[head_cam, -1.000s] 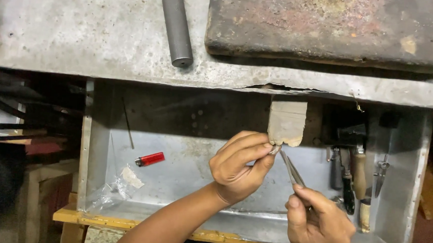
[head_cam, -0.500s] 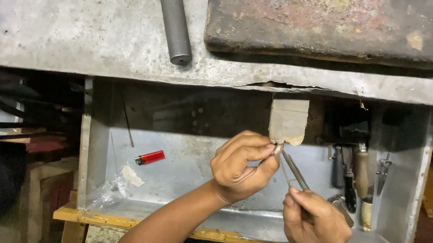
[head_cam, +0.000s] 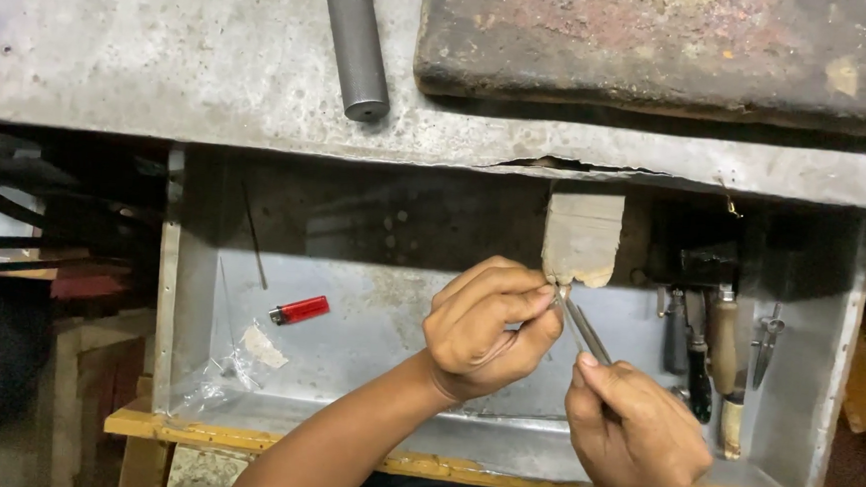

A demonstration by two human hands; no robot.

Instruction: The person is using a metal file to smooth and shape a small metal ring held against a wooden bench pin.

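My left hand (head_cam: 488, 322) is curled over the metal drawer, pinching a small thin metal piece at its fingertips against the tip of a wooden bench peg (head_cam: 582, 238). My right hand (head_cam: 637, 437) grips a slim metal tool (head_cam: 588, 333), perhaps tweezers or a file, angled up toward that same spot below the peg. The small piece itself is mostly hidden by my fingers.
A grey metal rod (head_cam: 355, 38) and a dark rusty slab (head_cam: 665, 47) lie on the bench top. In the metal drawer (head_cam: 190, 289) are a red lighter (head_cam: 299, 311), a clear plastic bag (head_cam: 225, 366), and several hand tools (head_cam: 711, 361) at the right.
My right hand has shifted slightly left and up, bringing the tool tip closer to my left fingertips at the peg. My left hand stays at the peg.
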